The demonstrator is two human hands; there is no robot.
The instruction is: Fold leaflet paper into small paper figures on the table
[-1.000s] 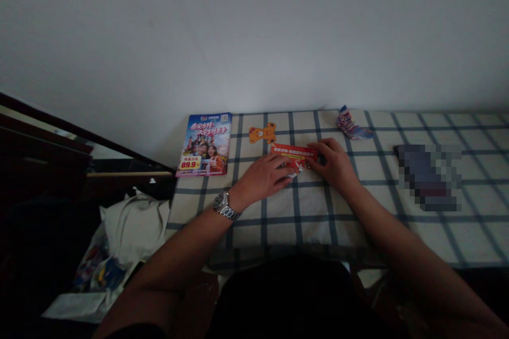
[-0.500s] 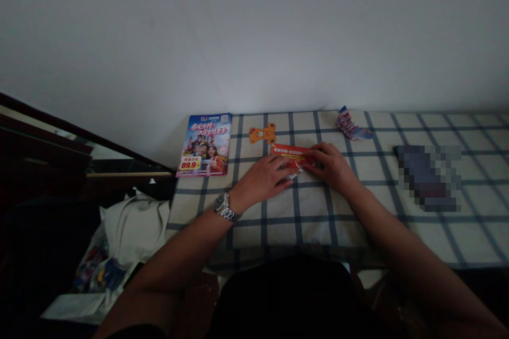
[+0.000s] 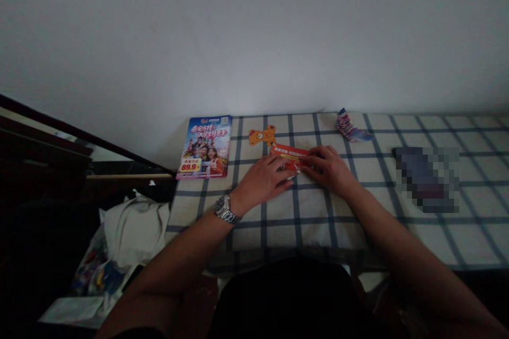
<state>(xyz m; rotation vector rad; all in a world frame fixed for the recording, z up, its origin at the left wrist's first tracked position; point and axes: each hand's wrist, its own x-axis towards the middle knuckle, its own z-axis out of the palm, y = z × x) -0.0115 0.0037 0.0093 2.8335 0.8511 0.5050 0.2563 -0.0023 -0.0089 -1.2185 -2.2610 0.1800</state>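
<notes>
A folded red paper flyer (image 3: 290, 152) with white and yellow lettering lies on the checked cloth in front of me. My left hand (image 3: 263, 176), with a metal watch (image 3: 226, 208) at its wrist, has its fingers bent over the flyer's left part and near edge. On the flyer's right end, the fingers and thumb of my right hand (image 3: 329, 168) are closed together. Fingers cover much of the near half, so its folds are partly hidden. Just behind it is an orange bear figure (image 3: 262, 135) on the cloth.
A stack of blue and pink flyers (image 3: 204, 147) lies at the table's left end. Toward the back right is a crumpled or folded flyer piece (image 3: 351, 128). A pixelated dark object (image 3: 427, 177) lies farther right. White bags (image 3: 135, 228) stand left of the table; a wall (image 3: 278, 37) rises behind.
Both hands stay on the red flyer with small finger shifts. My right fingers have moved slightly, and more of the flyer's top right shows. The view has tilted a little.
</notes>
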